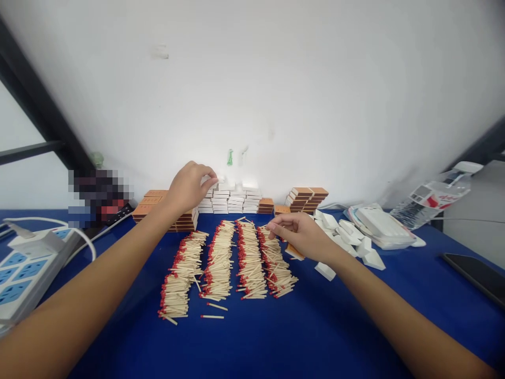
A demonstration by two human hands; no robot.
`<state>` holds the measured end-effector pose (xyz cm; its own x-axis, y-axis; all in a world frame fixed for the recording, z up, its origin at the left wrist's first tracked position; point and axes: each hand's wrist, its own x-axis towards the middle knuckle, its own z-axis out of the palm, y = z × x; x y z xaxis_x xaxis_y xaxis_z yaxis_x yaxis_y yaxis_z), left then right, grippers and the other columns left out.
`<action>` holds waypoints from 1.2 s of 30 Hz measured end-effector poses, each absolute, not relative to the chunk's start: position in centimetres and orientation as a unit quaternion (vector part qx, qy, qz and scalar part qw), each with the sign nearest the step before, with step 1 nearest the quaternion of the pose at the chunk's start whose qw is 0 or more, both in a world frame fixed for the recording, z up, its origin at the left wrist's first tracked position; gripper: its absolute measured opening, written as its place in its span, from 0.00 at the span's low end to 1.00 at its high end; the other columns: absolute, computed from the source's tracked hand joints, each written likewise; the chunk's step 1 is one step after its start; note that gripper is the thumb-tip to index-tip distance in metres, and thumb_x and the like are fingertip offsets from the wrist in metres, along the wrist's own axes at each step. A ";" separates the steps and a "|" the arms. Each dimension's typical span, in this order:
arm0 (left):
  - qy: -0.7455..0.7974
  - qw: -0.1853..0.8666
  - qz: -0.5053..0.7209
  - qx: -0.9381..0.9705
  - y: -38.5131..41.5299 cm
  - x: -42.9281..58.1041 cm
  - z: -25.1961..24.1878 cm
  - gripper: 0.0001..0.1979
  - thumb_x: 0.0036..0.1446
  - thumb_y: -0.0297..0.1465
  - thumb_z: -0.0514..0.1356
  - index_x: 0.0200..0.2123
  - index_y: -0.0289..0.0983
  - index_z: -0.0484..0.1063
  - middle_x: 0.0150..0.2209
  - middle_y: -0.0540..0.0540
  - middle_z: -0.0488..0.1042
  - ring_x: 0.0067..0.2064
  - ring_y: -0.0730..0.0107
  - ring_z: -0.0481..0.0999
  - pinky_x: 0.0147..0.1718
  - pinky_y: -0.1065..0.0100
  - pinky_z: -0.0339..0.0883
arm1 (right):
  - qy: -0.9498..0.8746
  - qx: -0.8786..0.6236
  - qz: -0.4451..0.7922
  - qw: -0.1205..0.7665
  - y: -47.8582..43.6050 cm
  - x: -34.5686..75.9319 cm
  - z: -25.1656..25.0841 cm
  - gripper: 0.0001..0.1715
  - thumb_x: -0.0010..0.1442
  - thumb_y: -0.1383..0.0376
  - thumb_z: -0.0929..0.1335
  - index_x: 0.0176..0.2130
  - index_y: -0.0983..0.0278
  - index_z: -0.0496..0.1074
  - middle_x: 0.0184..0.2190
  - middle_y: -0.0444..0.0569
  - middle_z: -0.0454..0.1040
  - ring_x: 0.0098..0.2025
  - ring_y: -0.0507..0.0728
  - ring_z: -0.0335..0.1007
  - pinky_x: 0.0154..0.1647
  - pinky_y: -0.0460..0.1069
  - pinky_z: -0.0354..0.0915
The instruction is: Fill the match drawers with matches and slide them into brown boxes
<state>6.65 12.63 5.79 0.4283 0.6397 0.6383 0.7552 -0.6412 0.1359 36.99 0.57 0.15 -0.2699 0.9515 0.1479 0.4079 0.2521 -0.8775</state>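
Plainly set out on a blue table [252,347], with twelve o'clock towards the wall, the work runs left to right as follows. At far left is a power strip [65,263] with a plug in it. Next come stacked orange matchboxes [152,200], partly behind the person's left forearm. The left hand [187,187] reaches up to the wall end, thumb and forefinger nearly meeting and seeming to pinch a small white box [221,179]. From those fingertips, a low wall of stacked white boxes [236,200] lies between three and five o'clock, its long axis running nine to three.

Nearer the person are four rows of loose matches [221,263], roughly between twelve and six o'clock. Most sticks lie crosswise, red heads towards nine. The right hand [303,234] is the nearer one to them: it hovers at the twelve o'clock end of the rightmost row, fingers loosely curled. I cannot tell whether anything sits between its fingertips. Just under it, at about five o'clock from the fingertips, is an orange matchbox [294,251]. Further right are scattered white trays [349,231], a clear bottle [434,197] and a dark phone [473,273].
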 end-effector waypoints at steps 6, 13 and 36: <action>-0.415 0.069 -0.301 -0.856 13.7 7.3 4.7 0.09 0.67 0.32 0.60 0.39 0.37 0.81 0.37 0.41 0.81 0.43 0.57 0.75 0.46 0.56 0.67 | -0.700 -0.480 0.380 0.368 0.7 37.1 0.1 0.21 0.65 0.47 0.71 0.36 0.61 0.80 0.34 0.51 0.84 0.38 0.60 0.79 0.43 0.54 0.71; -0.396 0.084 -0.300 -0.864 13.7 7.5 5.3 0.10 0.66 0.35 0.61 0.40 0.38 0.82 0.40 0.41 0.82 0.48 0.54 0.76 0.51 0.53 0.67 | -0.700 -0.480 0.369 0.378 0.6 37.2 0.4 0.18 0.65 0.50 0.72 0.36 0.61 0.81 0.33 0.50 0.84 0.37 0.59 0.80 0.42 0.53 0.70; -0.245 0.043 -0.320 -0.914 -0.9 14.2 1.5 0.16 0.66 0.37 0.66 0.52 0.35 0.73 0.49 0.40 0.79 0.50 0.55 0.76 0.49 0.53 0.73 | -0.527 -0.455 0.536 0.477 -2.6 33.2 -0.2 0.26 0.68 0.40 0.66 0.51 0.54 0.78 0.54 0.47 0.79 0.61 0.64 0.70 0.55 0.57 0.69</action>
<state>14.21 -0.86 1.48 0.6754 0.4197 0.6064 0.4754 -0.8764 0.0771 33.22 -2.60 -0.24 -0.1303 0.9914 0.0146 -0.0311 0.0106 -0.9995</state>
